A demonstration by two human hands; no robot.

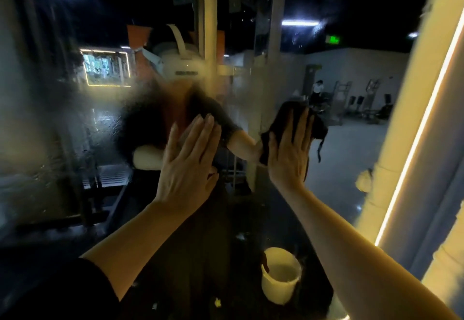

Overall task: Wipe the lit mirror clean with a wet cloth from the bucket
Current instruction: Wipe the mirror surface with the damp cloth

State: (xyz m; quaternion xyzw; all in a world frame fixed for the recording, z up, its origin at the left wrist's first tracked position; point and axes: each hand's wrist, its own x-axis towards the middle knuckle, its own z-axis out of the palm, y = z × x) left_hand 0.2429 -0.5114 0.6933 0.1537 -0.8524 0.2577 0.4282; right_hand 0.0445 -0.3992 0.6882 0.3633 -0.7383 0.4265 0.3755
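The big mirror (pixel 62 123) fills the view, wet and streaked on its left half, with a lit strip (pixel 414 143) running down its right edge. My right hand (pixel 288 148) presses a dark cloth (pixel 319 128) flat against the glass, fingers straight; a frayed end of the cloth hangs down at the right. My left hand (pixel 188 153) lies flat on the mirror just left of it, fingers straight and holding nothing. A white bucket (pixel 278 282) with water in it stands on the floor below my right arm.
The mirror reflects a dim gym: a person wearing a headset, machine frames, ceiling lights, a green exit sign and another person far off. A pale column (pixel 431 93) stands at the right beside the lit strip.
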